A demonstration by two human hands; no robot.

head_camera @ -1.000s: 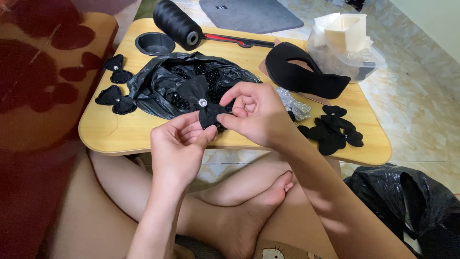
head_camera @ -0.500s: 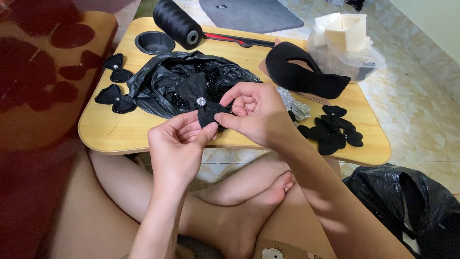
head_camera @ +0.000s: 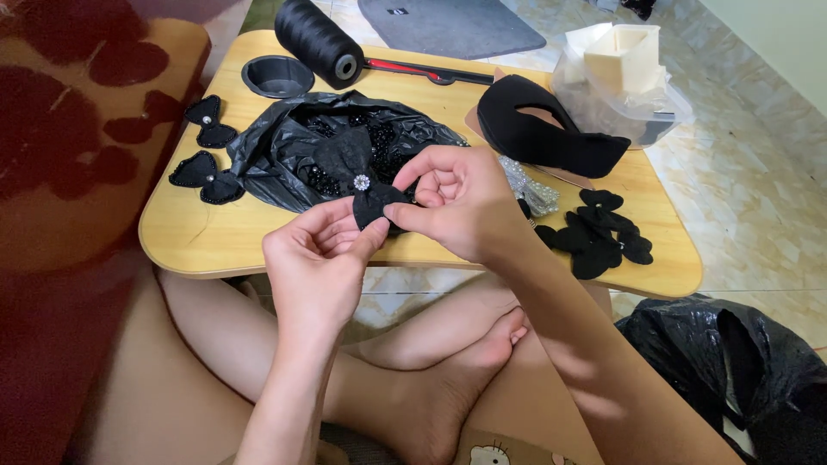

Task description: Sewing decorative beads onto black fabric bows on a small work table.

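I have the black bow [head_camera: 366,191] pinched between both hands over the near table [head_camera: 258,237] edge: left hand [head_camera: 320,258] underneath, right hand [head_camera: 457,202] gripping its lower lobe. I'd keep the stud [head_camera: 361,182] facing up and centred, pressing gently so the lobes don't crease.

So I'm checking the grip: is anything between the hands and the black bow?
Nothing visible. The left hand and right hand both pinch the black bow directly with bare fingertips, holding it above the black plastic bag on the wooden table.
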